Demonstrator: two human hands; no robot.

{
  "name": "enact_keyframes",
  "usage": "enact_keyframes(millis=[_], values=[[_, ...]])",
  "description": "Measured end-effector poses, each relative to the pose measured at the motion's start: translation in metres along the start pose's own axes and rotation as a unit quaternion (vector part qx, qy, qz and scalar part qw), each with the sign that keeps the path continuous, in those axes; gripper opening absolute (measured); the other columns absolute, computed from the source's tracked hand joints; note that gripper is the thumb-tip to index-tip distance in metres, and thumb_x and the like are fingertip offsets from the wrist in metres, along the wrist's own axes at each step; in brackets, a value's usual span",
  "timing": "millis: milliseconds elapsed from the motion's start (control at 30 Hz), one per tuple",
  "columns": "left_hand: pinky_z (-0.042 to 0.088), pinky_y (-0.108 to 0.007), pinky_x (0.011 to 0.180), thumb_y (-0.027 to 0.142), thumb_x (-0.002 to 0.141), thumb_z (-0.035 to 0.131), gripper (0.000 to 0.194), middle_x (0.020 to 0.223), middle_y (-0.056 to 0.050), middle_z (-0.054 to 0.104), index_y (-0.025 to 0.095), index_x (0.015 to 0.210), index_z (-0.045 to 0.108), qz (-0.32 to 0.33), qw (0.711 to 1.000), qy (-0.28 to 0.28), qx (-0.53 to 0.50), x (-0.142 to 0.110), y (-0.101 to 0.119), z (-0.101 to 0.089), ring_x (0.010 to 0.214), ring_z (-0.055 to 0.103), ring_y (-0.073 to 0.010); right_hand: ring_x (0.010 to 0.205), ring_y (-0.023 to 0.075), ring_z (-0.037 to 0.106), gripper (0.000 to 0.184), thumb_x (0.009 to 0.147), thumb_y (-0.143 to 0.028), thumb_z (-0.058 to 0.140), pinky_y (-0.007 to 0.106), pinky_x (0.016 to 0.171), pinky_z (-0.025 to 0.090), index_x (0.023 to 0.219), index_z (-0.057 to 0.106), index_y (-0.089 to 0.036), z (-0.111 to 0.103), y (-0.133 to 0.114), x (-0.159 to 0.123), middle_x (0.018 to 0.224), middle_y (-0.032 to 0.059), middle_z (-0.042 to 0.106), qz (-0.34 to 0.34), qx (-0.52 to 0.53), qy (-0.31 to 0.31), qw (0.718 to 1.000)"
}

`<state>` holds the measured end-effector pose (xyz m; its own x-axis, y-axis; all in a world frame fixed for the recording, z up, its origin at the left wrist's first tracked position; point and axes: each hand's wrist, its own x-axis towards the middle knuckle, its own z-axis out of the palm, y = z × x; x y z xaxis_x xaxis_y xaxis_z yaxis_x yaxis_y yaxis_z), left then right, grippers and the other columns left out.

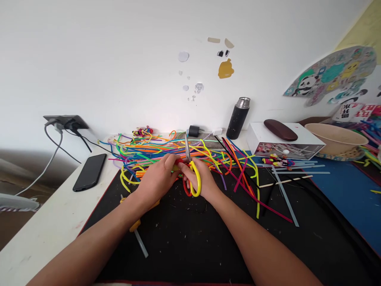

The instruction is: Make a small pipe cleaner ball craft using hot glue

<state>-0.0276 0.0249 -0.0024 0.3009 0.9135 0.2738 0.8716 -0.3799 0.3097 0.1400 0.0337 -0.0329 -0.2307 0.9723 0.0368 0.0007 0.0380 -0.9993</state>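
Observation:
My right hand (205,180) is closed around the yellow handles of a pair of scissors (193,174), whose blades point up and away over the pile. My left hand (159,176) is closed beside it, pinching a short red piece of pipe cleaner (187,190) that curls below the scissors. Both hands rest on the black mat (184,238), at the near edge of a heap of coloured pipe cleaners (166,153).
A black phone (90,171) lies at the left on the white table. A black flask (238,118), a white box (282,141) with a brown case on top, a beige bowl (335,139) and a blue mat (348,190) stand to the right. Loose sticks lie on the mat.

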Motion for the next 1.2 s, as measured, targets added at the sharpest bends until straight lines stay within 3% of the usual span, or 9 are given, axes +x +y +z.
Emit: enact_keyframes(millis=[133,267,367,433,667,933,1200], values=[[0.054,-0.038,0.078,0.02,0.095,0.061,0.027,0.119,-0.014,0.073,0.021,0.122,0.064,-0.007,0.999,-0.01,-0.037,0.0,0.003,-0.002,0.098,0.075,-0.0329,0.038,0.0145,0.054,0.042,0.083,-0.059,0.079,0.025,0.036,0.042,0.098,0.063,-0.022,0.0,0.002,0.001,0.057,-0.0072,0.057,0.003,-0.01,-0.004,1.0],[0.057,-0.04,0.082,0.03,0.091,0.072,0.038,0.113,-0.01,0.076,0.023,0.128,0.067,-0.025,0.984,-0.062,-0.168,0.003,0.001,-0.016,0.101,0.074,-0.0322,0.037,0.0145,0.053,0.042,0.083,-0.059,0.078,0.024,0.036,0.041,0.097,0.061,-0.022,-0.004,0.002,0.003,0.055,-0.0082,0.055,0.006,0.01,0.001,1.0],[0.059,-0.04,0.086,0.043,0.093,0.072,0.05,0.122,-0.008,0.076,0.027,0.14,0.063,-0.032,0.943,-0.116,-0.311,0.005,-0.004,-0.026,0.1,0.076,-0.0279,0.036,0.0141,0.051,0.042,0.084,-0.057,0.078,0.024,0.036,0.04,0.1,0.062,-0.022,-0.006,0.001,0.004,0.054,-0.0085,0.055,-0.001,-0.002,0.018,1.0],[0.06,-0.042,0.09,0.044,0.093,0.072,0.052,0.118,-0.008,0.077,0.026,0.14,0.062,-0.051,0.919,-0.116,-0.373,0.005,-0.008,-0.026,0.102,0.076,-0.0272,0.036,0.0143,0.051,0.041,0.084,-0.056,0.078,0.024,0.036,0.04,0.104,0.064,-0.022,-0.006,0.001,0.004,0.053,-0.0086,0.054,-0.007,-0.012,0.024,1.0],[0.06,-0.04,0.092,0.043,0.084,0.084,0.042,0.115,-0.007,0.075,0.02,0.116,0.067,-0.086,0.842,-0.108,-0.522,0.009,-0.009,-0.02,0.103,0.073,-0.0238,0.039,0.016,0.052,0.043,0.081,-0.051,0.082,0.027,0.039,0.04,0.111,0.067,-0.024,-0.003,-0.008,-0.002,0.058,-0.0066,0.057,-0.038,-0.022,0.021,0.999],[0.054,-0.031,0.073,0.048,0.08,0.087,0.041,0.097,-0.006,0.075,0.018,0.103,0.073,-0.119,0.824,-0.083,-0.548,0.013,-0.014,-0.019,0.08,0.065,-0.0177,0.042,0.0169,0.055,0.041,0.087,-0.05,0.077,0.028,0.042,0.043,0.117,0.068,-0.024,-0.003,-0.006,-0.003,0.059,-0.0059,0.058,-0.04,-0.023,0.004,0.999],[0.053,-0.03,0.073,0.055,0.079,0.087,0.048,0.106,-0.011,0.079,0.018,0.11,0.082,-0.16,0.778,-0.09,-0.601,0.013,-0.01,-0.02,0.084,0.066,-0.0191,0.04,0.0169,0.054,0.034,0.089,-0.051,0.075,0.028,0.04,0.042,0.105,0.067,-0.023,-0.003,-0.01,-0.003,0.056,-0.006,0.057,-0.038,-0.019,0.027,0.999]])
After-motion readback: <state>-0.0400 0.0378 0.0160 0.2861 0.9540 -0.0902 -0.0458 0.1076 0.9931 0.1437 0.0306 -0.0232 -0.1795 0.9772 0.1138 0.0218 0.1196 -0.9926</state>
